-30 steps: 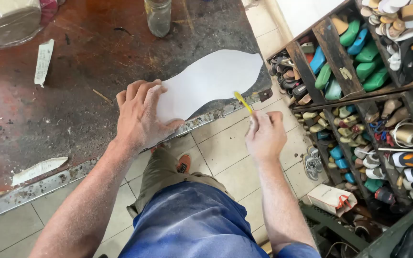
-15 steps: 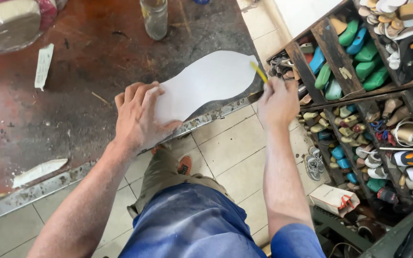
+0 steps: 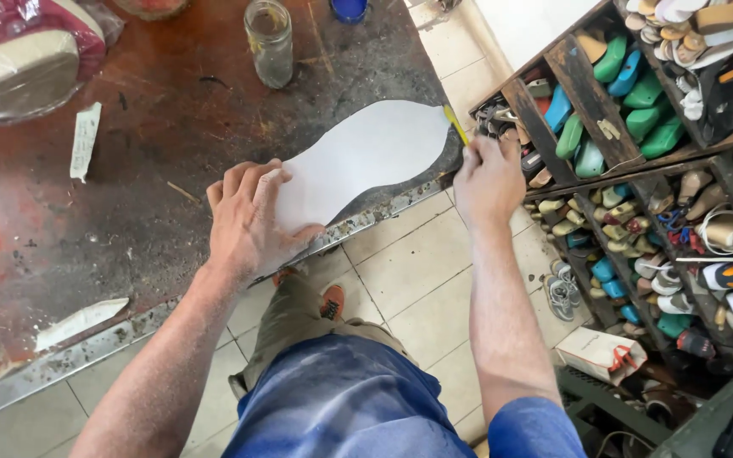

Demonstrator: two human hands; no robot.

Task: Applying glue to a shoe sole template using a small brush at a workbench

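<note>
Left hand (image 3: 252, 222) is pressing flat, fingers spread, on the near end of a white sole-shaped paper pattern (image 3: 358, 157) lying at the worn brown workbench's (image 3: 154, 153) right edge. Right hand (image 3: 487, 178) is pinching a yellow pencil (image 3: 455, 124) at the pattern's far toe; outline apparently partly traced.

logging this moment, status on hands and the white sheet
Left hand flat on white sole-shaped sheet. Right hand grips yellow tool at sheet's far edge. Nothing blocking.

Stained brown workbench (image 3: 129, 170) with metal edge, beige tiled floor (image 3: 417, 280), dark wooden shelves (image 3: 604, 144) at right.
</note>
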